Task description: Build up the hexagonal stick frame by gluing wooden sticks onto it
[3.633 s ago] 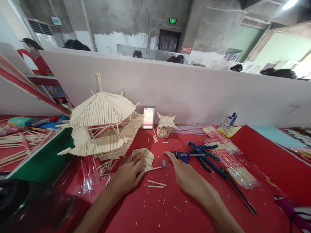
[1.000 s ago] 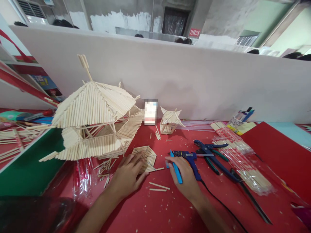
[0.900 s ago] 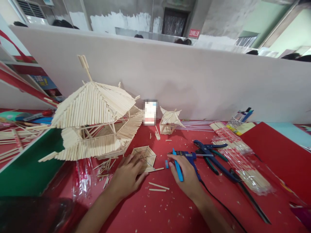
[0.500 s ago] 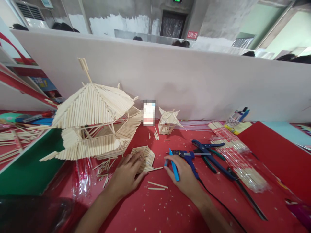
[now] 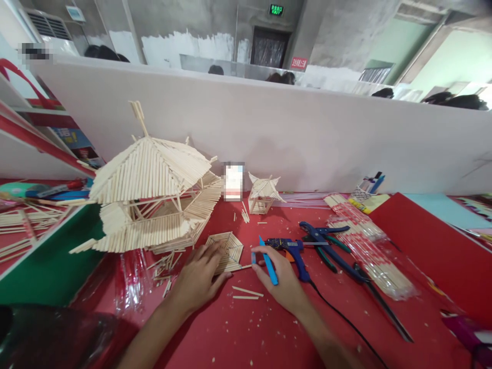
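Observation:
My left hand [image 5: 205,269] lies spread over a small web-patterned panel of wooden sticks [image 5: 233,249], pressing on its left part and hiding it. The thumb rests along the near edge, where one thin stick juts out to the right. My right hand [image 5: 280,277] is closed on a blue pen [image 5: 269,260], which slants across the fingers. A small blue piece, perhaps the pen's cap, shows between thumb and forefinger beside the jutting stick's end. Two loose sticks [image 5: 246,296] lie on the red tabletop in front of the panel.
A large stick pavilion [image 5: 142,174] stands at left, a small one [image 5: 264,195] farther back. Right of my right hand lie a glue gun [image 5: 294,251] with its cord, blue-handled cutters [image 5: 330,248] and bagged sticks [image 5: 378,264]. A white partition [image 5: 307,138] closes the back.
The view has tilted up slightly. My right hand has edged a little closer to the panel, the pen still in it. My left hand stays on the panel.

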Demonstrator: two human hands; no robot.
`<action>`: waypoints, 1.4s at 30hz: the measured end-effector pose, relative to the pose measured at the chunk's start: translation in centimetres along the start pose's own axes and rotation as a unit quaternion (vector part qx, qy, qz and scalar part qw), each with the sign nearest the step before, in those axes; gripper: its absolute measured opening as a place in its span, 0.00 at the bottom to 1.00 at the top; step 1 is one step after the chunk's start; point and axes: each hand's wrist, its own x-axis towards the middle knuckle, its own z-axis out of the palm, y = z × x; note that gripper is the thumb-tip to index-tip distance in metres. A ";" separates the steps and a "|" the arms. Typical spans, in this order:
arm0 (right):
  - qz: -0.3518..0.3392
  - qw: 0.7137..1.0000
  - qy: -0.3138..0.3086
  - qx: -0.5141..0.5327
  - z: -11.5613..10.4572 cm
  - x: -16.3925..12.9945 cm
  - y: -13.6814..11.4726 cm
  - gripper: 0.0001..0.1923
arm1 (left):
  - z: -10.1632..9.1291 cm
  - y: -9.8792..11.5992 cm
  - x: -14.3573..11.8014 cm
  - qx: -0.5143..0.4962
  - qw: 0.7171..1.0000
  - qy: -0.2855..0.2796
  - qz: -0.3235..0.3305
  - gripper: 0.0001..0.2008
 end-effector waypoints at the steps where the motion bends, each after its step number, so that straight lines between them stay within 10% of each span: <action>1: 0.001 1.000 0.000 0.002 0.1 0.0 0.0 0.12 | 0.0 0.0 0.0 -0.001 1.000 0.001 0.002 0.25; 27: 0.074 0.930 -0.089 0.350 1.7 -1.2 -4.2 0.16 | -3.8 3.2 -0.9 -0.083 0.969 0.134 0.192 0.13; 42: 0.110 0.924 -0.047 0.363 0.3 -0.7 -2.1 0.15 | -4.3 3.6 -0.9 -0.193 0.980 0.053 -0.004 0.11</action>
